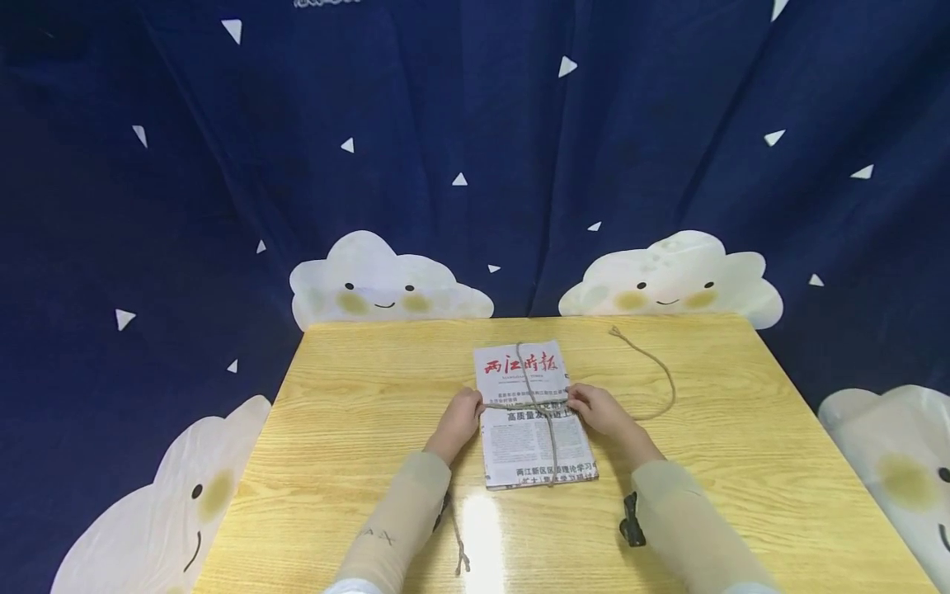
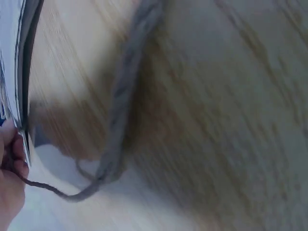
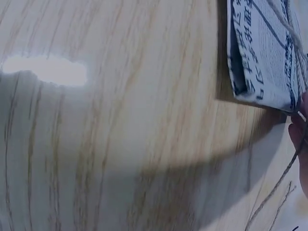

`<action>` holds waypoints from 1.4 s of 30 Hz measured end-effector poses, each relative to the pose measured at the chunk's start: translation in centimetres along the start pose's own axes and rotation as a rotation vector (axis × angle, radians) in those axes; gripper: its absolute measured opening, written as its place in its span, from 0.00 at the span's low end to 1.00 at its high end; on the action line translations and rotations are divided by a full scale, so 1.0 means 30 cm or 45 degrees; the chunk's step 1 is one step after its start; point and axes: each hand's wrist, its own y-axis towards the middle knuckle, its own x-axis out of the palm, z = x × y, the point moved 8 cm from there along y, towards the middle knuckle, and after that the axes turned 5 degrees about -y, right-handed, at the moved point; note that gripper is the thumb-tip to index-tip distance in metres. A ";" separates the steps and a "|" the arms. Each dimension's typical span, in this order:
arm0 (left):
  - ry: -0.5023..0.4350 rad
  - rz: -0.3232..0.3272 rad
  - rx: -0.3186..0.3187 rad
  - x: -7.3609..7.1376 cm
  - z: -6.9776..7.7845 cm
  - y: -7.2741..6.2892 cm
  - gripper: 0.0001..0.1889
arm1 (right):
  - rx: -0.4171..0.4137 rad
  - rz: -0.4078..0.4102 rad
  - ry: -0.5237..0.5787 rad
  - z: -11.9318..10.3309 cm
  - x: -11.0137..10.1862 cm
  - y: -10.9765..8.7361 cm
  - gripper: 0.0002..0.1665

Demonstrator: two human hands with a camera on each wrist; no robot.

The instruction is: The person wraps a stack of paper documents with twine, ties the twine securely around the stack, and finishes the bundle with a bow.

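Observation:
A folded stack of newspaper [image 1: 512,458] with red and black print lies flat on the table. Thin brown twine [image 1: 512,406] crosses it lengthwise and sideways, meeting near the middle. At the stack's left edge my left hand [image 1: 462,415] pinches the sideways twine; a length of twine [image 2: 126,82] trails from its curled fingers in the left wrist view. On the opposite edge, my right hand [image 1: 599,410] grips the twine between thumb and fingers. The right wrist view catches those fingertips [image 3: 296,134] at the paper's edge, twine running down beside them.
One loose twine end [image 1: 672,386] curves over the wooden table [image 1: 356,388] to the back right. Another end [image 1: 458,549] hangs near the left forearm, toward the front. Behind the table is a dark blue curtain [image 1: 475,107] with white clouds. A black wrist device [image 1: 632,520] sits under the right sleeve.

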 end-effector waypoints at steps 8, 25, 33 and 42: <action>-0.083 -0.017 -0.057 0.007 0.008 0.000 0.08 | 0.119 0.112 -0.021 0.011 -0.015 -0.016 0.03; -0.401 -0.307 -0.163 0.050 -0.053 -0.008 0.18 | 0.263 0.139 0.003 0.045 -0.018 -0.029 0.04; -0.394 -0.445 -0.172 0.063 -0.034 -0.014 0.31 | 0.266 0.162 0.005 0.047 -0.020 -0.034 0.04; -0.476 -0.497 -0.186 0.083 -0.036 -0.014 0.40 | 0.288 0.159 -0.023 0.048 -0.015 -0.048 0.05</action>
